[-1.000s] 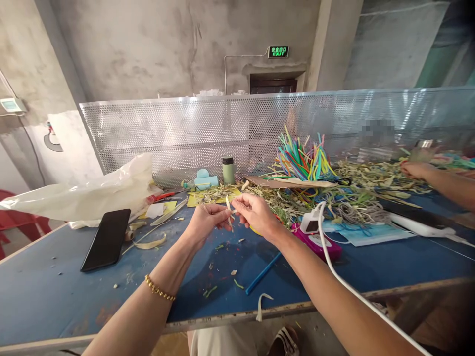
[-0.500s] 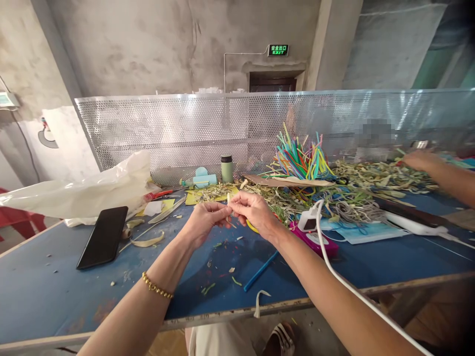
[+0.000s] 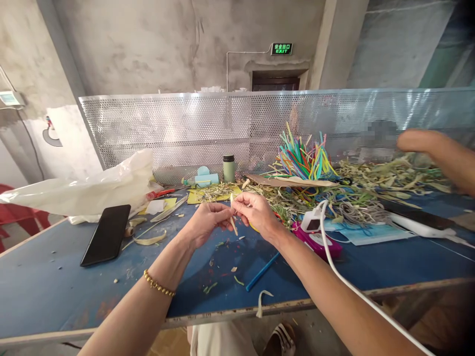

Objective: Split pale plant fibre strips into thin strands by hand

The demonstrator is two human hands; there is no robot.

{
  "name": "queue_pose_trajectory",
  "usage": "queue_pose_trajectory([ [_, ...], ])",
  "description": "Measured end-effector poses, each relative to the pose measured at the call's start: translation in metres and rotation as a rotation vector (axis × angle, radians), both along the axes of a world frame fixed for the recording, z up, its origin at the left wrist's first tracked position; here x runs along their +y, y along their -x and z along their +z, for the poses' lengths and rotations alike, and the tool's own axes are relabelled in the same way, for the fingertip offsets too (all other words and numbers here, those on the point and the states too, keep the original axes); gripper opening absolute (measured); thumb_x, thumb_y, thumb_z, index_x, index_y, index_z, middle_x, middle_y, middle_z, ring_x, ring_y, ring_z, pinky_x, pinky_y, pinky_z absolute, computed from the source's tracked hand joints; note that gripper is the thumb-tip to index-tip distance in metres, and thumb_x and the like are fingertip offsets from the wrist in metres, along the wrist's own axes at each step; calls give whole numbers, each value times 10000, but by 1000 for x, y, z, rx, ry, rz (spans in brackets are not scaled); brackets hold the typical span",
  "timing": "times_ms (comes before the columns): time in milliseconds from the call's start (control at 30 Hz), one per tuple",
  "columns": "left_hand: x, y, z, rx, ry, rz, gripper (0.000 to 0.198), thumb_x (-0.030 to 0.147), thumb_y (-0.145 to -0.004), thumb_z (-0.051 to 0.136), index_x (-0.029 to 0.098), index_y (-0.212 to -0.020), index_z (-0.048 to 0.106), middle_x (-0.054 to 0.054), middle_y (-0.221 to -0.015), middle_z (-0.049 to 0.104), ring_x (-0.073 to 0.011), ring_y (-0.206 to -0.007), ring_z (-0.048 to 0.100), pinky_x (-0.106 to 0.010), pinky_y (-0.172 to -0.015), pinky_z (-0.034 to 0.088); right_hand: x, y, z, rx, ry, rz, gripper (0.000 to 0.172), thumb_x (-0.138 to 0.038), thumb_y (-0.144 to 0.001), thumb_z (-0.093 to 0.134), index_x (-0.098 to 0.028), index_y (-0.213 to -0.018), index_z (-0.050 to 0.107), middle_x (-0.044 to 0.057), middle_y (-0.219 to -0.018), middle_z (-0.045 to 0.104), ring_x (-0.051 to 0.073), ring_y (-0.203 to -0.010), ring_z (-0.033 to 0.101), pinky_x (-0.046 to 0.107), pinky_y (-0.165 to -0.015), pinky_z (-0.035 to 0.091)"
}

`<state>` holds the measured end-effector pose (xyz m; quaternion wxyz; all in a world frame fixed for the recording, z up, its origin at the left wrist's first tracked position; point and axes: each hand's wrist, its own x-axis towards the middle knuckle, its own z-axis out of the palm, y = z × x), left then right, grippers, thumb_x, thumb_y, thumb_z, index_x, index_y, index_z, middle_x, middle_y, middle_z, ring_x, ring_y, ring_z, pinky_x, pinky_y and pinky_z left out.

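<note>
Above the blue table [image 3: 55,291], my left hand [image 3: 205,222] and my right hand [image 3: 254,212] meet over its middle. Both pinch one thin pale strip [image 3: 233,223], which hangs down a little between the fingertips. A gold bracelet [image 3: 159,286] circles my left wrist. A white cable [image 3: 336,267] runs along my right forearm. Small scraps and a blue straw [image 3: 262,272] lie on the table under my hands.
A black phone [image 3: 106,234] and a crumpled plastic bag [image 3: 92,190] lie at the left. A heap of pale strips and coloured straws [image 3: 302,158] fills the back right, before a perforated metal screen [image 3: 185,128]. Another person's arm [image 3: 438,153] reaches in at the far right.
My hands stay together on the strip, which now hangs lower between them. The other person's arm at the right has lifted off the heap.
</note>
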<state>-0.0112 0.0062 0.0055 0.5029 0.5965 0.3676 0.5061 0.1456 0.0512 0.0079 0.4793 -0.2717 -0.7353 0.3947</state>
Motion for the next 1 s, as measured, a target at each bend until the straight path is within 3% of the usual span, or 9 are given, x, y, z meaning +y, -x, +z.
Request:
queue_pose_trajectory([
  [133,0,2,1,-23,-16,-72,252,340,-772,710,90,-792,725,-93,-724,713,-148,-666,652,-259,-660,461,3,1,-2,52,33,-25,225,-354,-797,625,-169,-698,544,-59,-523,489,60,-369,406,194,-349,310],
  [400,3,3,-1,-36,-36,39,279,345,-718,756,82,-780,692,-84,-674,702,-152,-610,659,-254,-608,468,-1,1,1,7,39,85,351,-489,-808,640,-149,-731,590,-38,-555,527,62,-397,439,199,-377,330],
  [667,3,2,0,-76,-25,161,292,321,-662,802,116,-695,596,-70,-629,695,-154,-554,655,-260,-570,481,1,-3,0,-58,19,166,359,-476,-832,634,-144,-699,603,-40,-494,513,68,-429,457,200,-439,347],
  [867,3,3,1,-111,26,52,273,324,-688,779,91,-752,652,-110,-703,719,-181,-649,687,-282,-643,501,8,-4,-5,-11,53,139,304,-436,-787,679,-144,-737,609,-33,-504,544,80,-414,466,214,-424,371],
  [1000,2,1,1,-138,34,99,245,273,-656,796,94,-724,643,-98,-684,713,-165,-616,672,-290,-651,508,9,-4,-5,-17,51,137,274,-412,-798,662,-147,-748,609,-39,-497,536,81,-415,469,213,-427,381],
])
